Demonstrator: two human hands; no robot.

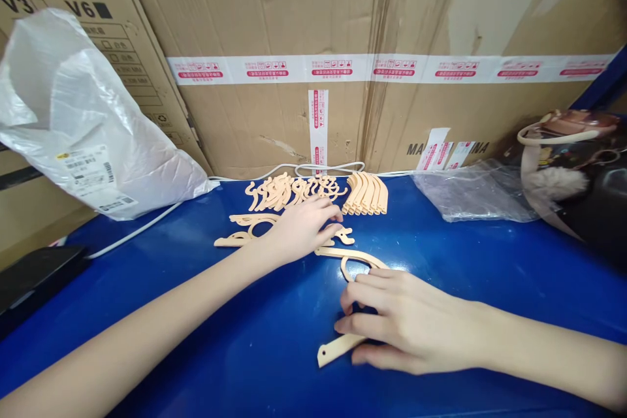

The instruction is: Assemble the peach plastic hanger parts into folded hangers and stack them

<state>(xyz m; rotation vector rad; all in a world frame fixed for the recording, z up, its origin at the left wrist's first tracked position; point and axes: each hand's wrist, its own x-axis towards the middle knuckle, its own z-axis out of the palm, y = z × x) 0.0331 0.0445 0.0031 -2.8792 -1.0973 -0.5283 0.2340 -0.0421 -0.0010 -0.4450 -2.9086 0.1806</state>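
My left hand (306, 225) reaches over the front of a pile of small hooks (274, 192), thumb and fingertips apart, with nothing visible between them. Beside its thumb lies a loose beige piece (347, 236). Under its wrist are beige plastic hanger parts (235, 240), partly hidden. My right hand (399, 317) curls its fingers over a beige folding hanger lying on the blue table. One curved arm (350, 253) sticks out above the hand; another arm, with a hole at its tip (337, 349), shows below. The middle of this hanger is hidden by the hand.
A neat row of curved hanger arms (366, 193) lies right of the hooks. Large cardboard boxes (274, 124) stand behind the blue table (235, 353). A white plastic bag (98, 137), white cable (134, 232) and black object (42, 281) are left; clear bag (475, 192) and dark bag (595, 196) right.
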